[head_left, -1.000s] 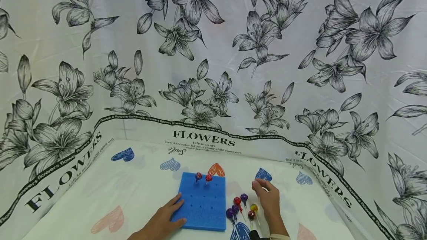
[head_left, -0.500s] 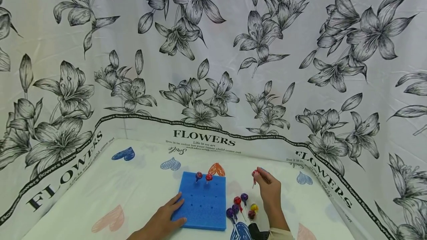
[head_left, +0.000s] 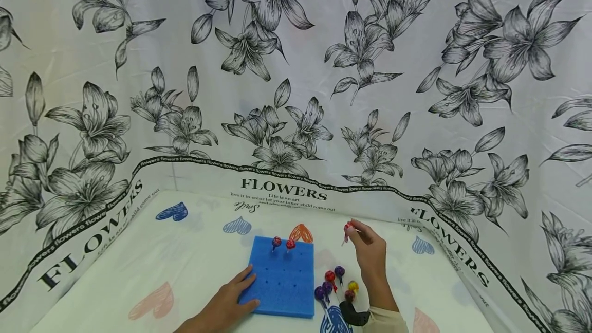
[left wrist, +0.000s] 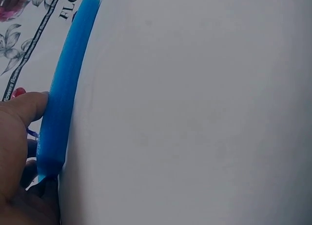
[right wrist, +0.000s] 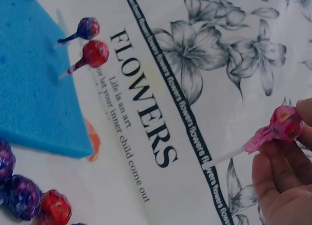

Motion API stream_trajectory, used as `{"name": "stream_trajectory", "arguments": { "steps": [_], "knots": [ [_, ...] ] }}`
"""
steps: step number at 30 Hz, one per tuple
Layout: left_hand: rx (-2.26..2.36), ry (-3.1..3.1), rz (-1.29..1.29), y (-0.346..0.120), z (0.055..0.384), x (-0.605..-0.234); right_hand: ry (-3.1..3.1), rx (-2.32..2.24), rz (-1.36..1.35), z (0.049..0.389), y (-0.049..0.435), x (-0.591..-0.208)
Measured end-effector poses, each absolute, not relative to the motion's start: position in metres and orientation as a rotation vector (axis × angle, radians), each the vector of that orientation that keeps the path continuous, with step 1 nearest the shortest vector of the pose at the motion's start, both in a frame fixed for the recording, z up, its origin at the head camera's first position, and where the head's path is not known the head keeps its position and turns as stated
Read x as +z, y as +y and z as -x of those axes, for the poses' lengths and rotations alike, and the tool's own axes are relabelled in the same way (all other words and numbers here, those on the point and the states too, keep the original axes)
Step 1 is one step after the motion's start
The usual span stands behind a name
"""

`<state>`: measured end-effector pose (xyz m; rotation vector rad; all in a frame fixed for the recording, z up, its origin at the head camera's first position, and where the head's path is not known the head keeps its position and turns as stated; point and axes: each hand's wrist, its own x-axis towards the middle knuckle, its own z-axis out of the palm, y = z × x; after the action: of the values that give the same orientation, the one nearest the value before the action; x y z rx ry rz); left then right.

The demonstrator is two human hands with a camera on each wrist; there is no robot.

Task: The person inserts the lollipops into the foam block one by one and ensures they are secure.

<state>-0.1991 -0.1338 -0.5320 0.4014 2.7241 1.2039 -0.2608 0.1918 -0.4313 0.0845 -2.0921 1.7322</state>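
"Head view first, nearest to farthest. Seeing what behind the right fingers?"

"Behind them, toward the wearer, finding a beige sleeve (head_left: 385, 321) and a black wrist device (head_left: 354, 315), partly covering some sticks."

"Then at the left hand (head_left: 228, 297)?"

"Laid with fingers released, fairly straight and spread, over the left side of a blue foam board (head_left: 277, 299). Touching the near-left part with the thumb. Confirmed dimly in the left wrist view, with skin against the blue side."

"Closer to the viewer than the right fingertips, and left of them?"

"Finding loose lollipops (head_left: 330, 276) in a cluster just beside the board: purple, red, dark red and yellow heads, lying on a white cloth (head_left: 199, 251)."

"And the right hand (head_left: 371, 253): grasping or loose?"

"Pinching a pink-wrapped lollipop (right wrist: 286, 123) at the head and wrapper, between thumb and fingers, with the white stick sloping away from the fingertips. Held well apart from the board, off to the right."

"Beyond the left fingertips?"

"Just past them, dotted with small holes. Farther, near the far edge, planted side by side, sticks down: a purple-and-red lollipop (head_left: 276, 241) and a red lollipop (head_left: 290, 244)."

"Past all the fingers?"

"Just behind the board, printed on the cloth, an orange heart (head_left: 301, 233). Farthest, a flowered curtain (head_left: 282, 127) lettered FLOWERS."
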Motion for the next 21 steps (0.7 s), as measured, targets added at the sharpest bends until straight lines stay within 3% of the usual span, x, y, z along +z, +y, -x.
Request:
{"name": "stream_trajectory", "arguments": {
  "steps": [21],
  "knots": [
    [1.216,2.717,-0.402,-0.134,0.198,-0.532,-2.060,1.838,-0.258,0.265,0.155,-0.428]
  ]
}}
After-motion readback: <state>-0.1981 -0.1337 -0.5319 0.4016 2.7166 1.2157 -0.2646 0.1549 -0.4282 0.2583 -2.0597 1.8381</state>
